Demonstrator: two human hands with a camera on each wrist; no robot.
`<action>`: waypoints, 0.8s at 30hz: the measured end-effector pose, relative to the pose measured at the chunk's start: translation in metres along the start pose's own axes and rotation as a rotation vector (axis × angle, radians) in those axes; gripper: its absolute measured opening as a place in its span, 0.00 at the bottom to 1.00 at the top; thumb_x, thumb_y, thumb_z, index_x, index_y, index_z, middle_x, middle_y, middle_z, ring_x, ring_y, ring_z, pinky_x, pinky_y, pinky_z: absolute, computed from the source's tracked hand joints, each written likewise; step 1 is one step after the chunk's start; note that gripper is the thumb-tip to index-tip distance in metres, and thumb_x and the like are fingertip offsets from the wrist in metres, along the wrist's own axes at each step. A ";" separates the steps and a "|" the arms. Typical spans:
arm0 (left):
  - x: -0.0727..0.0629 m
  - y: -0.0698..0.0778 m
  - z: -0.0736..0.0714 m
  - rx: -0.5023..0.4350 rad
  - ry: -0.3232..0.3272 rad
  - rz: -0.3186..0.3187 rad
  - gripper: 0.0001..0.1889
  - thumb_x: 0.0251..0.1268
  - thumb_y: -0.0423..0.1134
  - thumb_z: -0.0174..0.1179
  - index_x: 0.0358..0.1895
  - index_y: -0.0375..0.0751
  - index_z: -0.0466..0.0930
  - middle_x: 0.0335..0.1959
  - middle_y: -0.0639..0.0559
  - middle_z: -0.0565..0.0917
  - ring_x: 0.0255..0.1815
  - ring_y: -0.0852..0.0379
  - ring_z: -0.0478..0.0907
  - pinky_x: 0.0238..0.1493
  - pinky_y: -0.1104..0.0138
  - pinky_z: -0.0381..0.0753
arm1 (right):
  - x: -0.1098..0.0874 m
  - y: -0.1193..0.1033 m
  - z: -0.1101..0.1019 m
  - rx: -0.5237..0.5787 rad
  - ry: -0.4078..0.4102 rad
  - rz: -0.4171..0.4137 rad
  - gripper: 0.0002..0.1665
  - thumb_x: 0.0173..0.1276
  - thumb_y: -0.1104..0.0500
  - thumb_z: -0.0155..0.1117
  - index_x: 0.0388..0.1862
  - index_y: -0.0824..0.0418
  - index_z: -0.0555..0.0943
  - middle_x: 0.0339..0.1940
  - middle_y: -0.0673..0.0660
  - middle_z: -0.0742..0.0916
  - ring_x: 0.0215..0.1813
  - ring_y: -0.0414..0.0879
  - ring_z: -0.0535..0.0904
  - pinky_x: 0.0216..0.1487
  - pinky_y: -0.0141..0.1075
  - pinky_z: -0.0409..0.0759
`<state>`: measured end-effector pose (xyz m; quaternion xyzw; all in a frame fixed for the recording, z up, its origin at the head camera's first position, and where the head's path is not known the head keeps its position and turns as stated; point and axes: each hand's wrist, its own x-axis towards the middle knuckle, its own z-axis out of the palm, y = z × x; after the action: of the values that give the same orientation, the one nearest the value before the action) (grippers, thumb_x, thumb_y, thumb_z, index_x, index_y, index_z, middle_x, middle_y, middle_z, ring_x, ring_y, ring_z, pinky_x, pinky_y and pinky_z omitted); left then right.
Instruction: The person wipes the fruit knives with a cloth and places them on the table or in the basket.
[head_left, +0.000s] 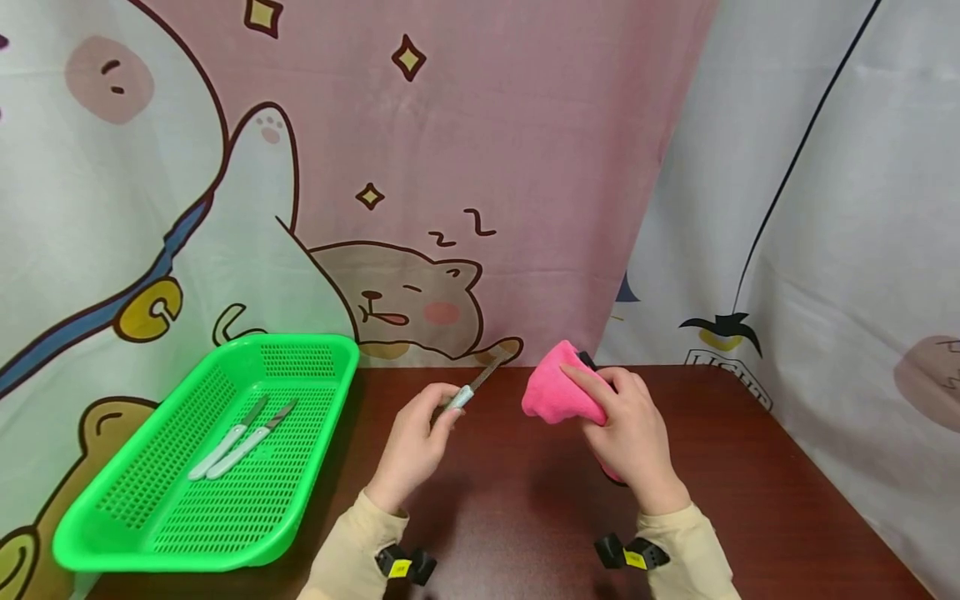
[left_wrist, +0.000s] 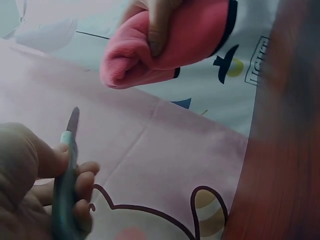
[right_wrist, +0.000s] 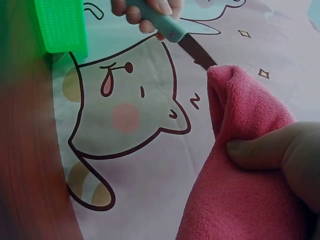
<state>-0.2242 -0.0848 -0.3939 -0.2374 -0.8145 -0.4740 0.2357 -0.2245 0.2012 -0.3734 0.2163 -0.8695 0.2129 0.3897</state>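
Note:
My left hand (head_left: 415, 442) grips a small knife (head_left: 463, 395) by its pale handle, the blade pointing up and to the right. In the left wrist view the thumb presses along the knife's handle (left_wrist: 66, 175) with the fingers curled round it. A pink cloth (head_left: 558, 385) with dark edging is bunched in my right hand (head_left: 633, 433), held above the table to the right of the knife. The right wrist view shows the thumb pressing into the folded pink cloth (right_wrist: 240, 185); there the blade tip (right_wrist: 210, 61) overlaps the cloth's upper fold.
On the left stands a green plastic basket (head_left: 300, 500) with perforated walls. Two knives with white handles (head_left: 238, 452) lie side by side in it. The dark reddish table (head_left: 510, 533) ends at a curtain (head_left: 570, 167) printed with cartoon animals.

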 end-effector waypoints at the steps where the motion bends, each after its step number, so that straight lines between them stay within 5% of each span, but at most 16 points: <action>1: 0.000 0.000 0.000 0.041 0.027 0.048 0.13 0.62 0.25 0.65 0.48 0.39 0.79 0.38 0.50 0.83 0.37 0.54 0.80 0.40 0.62 0.82 | 0.000 0.000 0.000 0.001 0.003 -0.004 0.39 0.44 0.70 0.70 0.59 0.49 0.83 0.42 0.60 0.81 0.47 0.55 0.73 0.32 0.49 0.80; 6: 0.002 0.001 0.000 0.248 0.152 0.221 0.16 0.56 0.25 0.70 0.48 0.34 0.80 0.41 0.47 0.83 0.41 0.51 0.79 0.45 0.58 0.81 | 0.002 -0.003 -0.002 0.009 0.038 -0.016 0.37 0.46 0.69 0.70 0.59 0.50 0.83 0.41 0.60 0.81 0.47 0.55 0.74 0.34 0.49 0.78; 12: 0.003 0.004 0.000 0.357 0.261 0.323 0.19 0.50 0.23 0.72 0.47 0.33 0.81 0.38 0.44 0.83 0.40 0.47 0.79 0.44 0.57 0.80 | 0.004 -0.016 -0.002 0.067 0.102 -0.040 0.36 0.47 0.68 0.72 0.59 0.49 0.83 0.41 0.59 0.81 0.45 0.55 0.74 0.37 0.49 0.76; 24: -0.003 0.020 0.015 0.488 0.225 0.400 0.17 0.48 0.25 0.74 0.44 0.34 0.84 0.33 0.45 0.82 0.32 0.49 0.79 0.34 0.60 0.82 | 0.000 -0.047 0.018 0.102 0.078 -0.238 0.31 0.49 0.66 0.74 0.53 0.46 0.86 0.44 0.62 0.83 0.46 0.59 0.78 0.44 0.52 0.78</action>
<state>-0.2117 -0.0630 -0.3894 -0.2754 -0.8102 -0.2324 0.4624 -0.2093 0.1534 -0.3752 0.3292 -0.8099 0.2172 0.4342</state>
